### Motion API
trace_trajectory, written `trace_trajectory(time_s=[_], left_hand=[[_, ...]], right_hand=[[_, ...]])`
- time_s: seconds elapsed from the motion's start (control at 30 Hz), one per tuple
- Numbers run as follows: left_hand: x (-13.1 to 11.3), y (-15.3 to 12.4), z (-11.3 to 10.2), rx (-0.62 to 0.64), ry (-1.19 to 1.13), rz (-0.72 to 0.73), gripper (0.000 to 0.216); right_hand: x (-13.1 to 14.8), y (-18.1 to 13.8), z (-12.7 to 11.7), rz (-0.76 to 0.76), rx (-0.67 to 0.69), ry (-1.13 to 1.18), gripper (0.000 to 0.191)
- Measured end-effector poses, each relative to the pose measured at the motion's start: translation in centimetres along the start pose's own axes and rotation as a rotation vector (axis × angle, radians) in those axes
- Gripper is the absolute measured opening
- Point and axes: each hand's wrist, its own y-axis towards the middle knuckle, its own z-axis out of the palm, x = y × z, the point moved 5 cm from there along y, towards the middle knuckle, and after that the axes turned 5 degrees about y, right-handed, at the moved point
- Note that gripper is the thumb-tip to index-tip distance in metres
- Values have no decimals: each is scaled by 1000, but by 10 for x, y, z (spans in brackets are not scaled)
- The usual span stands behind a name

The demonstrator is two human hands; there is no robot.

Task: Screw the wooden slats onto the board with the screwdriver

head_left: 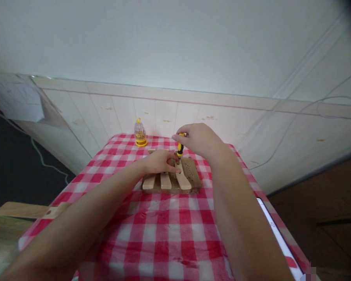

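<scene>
My right hand (196, 138) is closed round the top of a yellow and black screwdriver (180, 150), which stands upright with its tip down on a brown wooden board (192, 170). Three pale wooden slats (165, 180) lie side by side on that board. My left hand (160, 161) rests on the slats, fingers pressed together around the screwdriver's tip, pinning the rightmost slat (183, 180).
The board sits on a table under a red and white checked cloth (163, 230). A clear case of screwdriver bits with a yellow base (140, 134) stands at the far edge. A white wall rises behind; a phone or tablet edge (276, 234) lies at the right.
</scene>
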Motion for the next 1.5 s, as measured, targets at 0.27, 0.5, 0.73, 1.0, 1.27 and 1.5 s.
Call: trace_trajectory(time_s=[0.27, 0.5, 0.73, 1.0, 1.27, 1.5], left_hand=[[-2, -2, -1, 21, 28, -32, 53], [-2, 0, 0, 21, 24, -18, 51], [-4, -1, -1, 29, 18, -5, 45], [2, 3, 3, -19, -1, 57, 43], [4, 2, 4, -6, -13, 19, 53], [3, 4, 3, -7, 0, 42, 50]], right_hand=[[4, -8, -2, 3, 86, 67, 28], [0, -8, -7, 31, 50, 66, 27], [-2, -1, 0, -10, -18, 226, 31], [-16, -1, 0, 63, 23, 304, 30], [-23, -2, -2, 157, 46, 217, 25], [-19, 5, -1, 163, -88, -81, 42]])
